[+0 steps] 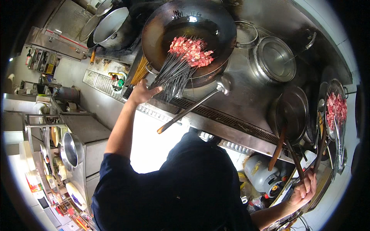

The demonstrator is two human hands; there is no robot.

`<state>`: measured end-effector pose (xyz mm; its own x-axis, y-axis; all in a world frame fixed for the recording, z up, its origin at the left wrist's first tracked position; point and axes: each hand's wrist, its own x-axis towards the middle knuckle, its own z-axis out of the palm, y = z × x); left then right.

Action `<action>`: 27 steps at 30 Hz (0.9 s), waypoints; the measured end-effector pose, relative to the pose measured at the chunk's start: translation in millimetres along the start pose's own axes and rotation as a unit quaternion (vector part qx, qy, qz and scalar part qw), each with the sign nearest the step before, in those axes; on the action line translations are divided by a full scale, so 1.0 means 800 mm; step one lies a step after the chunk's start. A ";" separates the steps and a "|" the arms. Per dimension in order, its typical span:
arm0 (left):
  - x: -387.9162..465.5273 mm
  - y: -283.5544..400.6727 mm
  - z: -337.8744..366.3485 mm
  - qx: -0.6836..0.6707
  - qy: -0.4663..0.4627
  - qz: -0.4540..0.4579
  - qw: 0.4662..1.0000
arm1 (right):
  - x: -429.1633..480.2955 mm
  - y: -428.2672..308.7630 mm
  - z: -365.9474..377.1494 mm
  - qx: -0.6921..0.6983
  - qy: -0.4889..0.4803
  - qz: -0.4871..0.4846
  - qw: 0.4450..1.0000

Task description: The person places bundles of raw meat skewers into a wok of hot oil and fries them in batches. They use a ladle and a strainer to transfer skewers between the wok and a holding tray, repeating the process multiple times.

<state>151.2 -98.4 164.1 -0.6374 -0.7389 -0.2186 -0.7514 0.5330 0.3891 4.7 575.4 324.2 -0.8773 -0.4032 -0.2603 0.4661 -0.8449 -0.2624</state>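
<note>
Many metal skewers (173, 76) of raw red meat chunks (190, 50) lie in a bundle over the near rim of a large dark wok (222, 46), meat inside. My left hand (144, 93) is beside their bare ends, thumb apart from the fingers; whether it grips any is unclear. At the far right, my right hand (305, 187) is closed at the ends of dark wooden handles (318, 154); which it holds is hard to tell. A wire strainer (332, 86) there carries more skewered meat (336, 106). A ladle (190, 109) rests across the stove's front edge.
Lidded metal pots (274, 59) and a dark pan (293, 112) stand on the steel stove (248, 95). Bamboo skewers (139, 70) lie left of the wok. A large pot (111, 29) is at upper left, a gas cylinder (260, 171) under the stove's edge, a steel bowl (73, 149) at left.
</note>
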 end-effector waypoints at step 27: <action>0.038 0.050 -0.047 -0.296 -0.251 -0.058 0.920 | -0.015 -0.010 0.006 -0.052 0.047 -0.034 0.997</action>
<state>108.5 -115.4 206.8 -0.6696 -0.4138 -0.6168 -0.6890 0.0358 0.7239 10.8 585.2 333.7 -0.8950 -0.3077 -0.3228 0.4196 -0.8262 -0.3759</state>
